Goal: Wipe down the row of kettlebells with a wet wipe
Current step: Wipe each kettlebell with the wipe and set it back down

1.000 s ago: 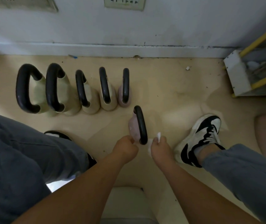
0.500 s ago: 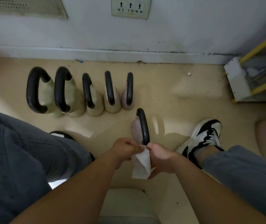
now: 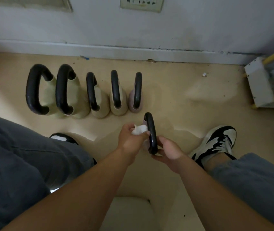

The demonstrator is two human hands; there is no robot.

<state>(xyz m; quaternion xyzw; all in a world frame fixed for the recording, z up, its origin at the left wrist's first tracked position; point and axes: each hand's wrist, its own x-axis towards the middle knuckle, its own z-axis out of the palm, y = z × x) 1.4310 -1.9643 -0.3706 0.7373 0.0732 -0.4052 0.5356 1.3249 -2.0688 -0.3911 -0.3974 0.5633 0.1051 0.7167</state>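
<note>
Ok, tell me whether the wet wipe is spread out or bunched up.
Bunched up: the wet wipe is a crumpled white wad pinched in the left hand, against the handle of the near kettlebell.

This kettlebell (image 3: 150,129): black handle (image 3: 152,142) smooth and glossy, catching the light, pink body dull. The wipe (image 3: 139,129) is white, soft and crumpled. The row (image 3: 99,105) behind has the same shiny handles, with matt cream bodies. The beige floor (image 3: 174,97) is smooth, with a wet sheen in patches. My jeans (image 3: 16,164) are matt grey denim.

Single head view, wide-angle, looking steeply down at floor (image 3: 174,100) near wall (image 3: 182,27); edges apparently warped.
</note>
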